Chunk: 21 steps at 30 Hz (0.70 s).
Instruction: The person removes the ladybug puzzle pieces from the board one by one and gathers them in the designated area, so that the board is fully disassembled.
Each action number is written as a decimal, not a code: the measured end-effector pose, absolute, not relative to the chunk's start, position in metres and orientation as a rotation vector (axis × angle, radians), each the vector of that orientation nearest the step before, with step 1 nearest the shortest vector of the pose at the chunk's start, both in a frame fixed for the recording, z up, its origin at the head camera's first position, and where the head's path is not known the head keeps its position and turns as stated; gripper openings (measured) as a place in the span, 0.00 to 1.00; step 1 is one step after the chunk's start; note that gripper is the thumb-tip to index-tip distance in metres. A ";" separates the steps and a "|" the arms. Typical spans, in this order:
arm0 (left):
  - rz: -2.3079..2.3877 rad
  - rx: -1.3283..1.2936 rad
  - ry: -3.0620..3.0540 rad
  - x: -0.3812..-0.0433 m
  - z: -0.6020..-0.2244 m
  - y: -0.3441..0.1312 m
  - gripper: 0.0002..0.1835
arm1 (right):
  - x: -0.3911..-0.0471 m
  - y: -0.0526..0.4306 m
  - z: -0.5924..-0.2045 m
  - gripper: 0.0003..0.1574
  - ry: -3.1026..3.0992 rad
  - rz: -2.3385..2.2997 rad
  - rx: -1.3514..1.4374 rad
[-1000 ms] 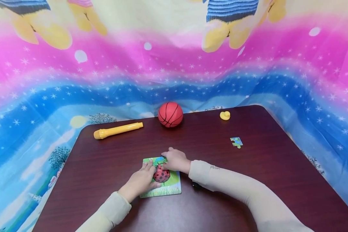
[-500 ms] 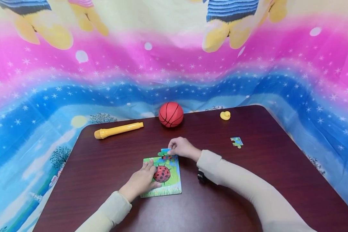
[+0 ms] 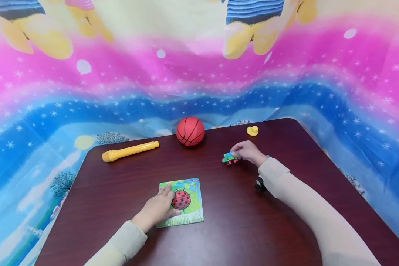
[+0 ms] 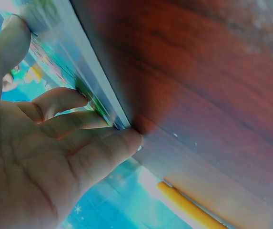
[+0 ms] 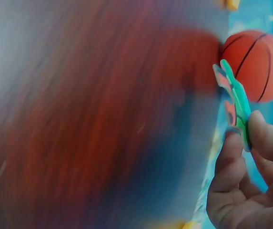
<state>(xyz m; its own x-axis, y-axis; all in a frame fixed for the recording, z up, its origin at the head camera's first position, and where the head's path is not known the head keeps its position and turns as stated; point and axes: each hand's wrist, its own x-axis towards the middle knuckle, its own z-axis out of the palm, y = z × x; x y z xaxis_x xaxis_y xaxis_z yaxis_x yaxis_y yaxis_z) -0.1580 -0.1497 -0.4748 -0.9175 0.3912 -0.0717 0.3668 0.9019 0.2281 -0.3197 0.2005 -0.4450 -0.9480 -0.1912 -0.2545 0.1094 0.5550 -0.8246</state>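
A square ladybug puzzle board (image 3: pixel 193 210) lies on the table in front of me. My left hand (image 3: pixel 156 207) rests on its left part with the fingers laid out over the picture; in the left wrist view the fingertips touch the board's edge. Farther right and back, my right hand (image 3: pixel 249 152) pinches a puzzle piece (image 3: pixel 230 159) between thumb and fingers, above the table. The piece is green and blue with red and black parts. In the right wrist view the puzzle piece (image 5: pixel 241 107) shows nearly edge-on.
A red toy basketball (image 3: pixel 190 131) sits at the table's back edge. To its left lies a yellow toy microphone (image 3: pixel 131 152), and a yellow rubber duck (image 3: pixel 252 130) stands to its right. Behind the right wrist a sliver of blue shows. A printed curtain (image 3: pixel 199 85) hangs behind the table.
My right hand has lifted the puzzle piece off the board and carried it to the right and away. The left hand stays on the board. The view has shifted slightly.
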 end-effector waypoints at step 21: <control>0.298 0.593 2.948 -0.156 -0.475 -0.146 0.29 | -0.320 0.230 -0.462 0.10 2.803 -0.926 -0.070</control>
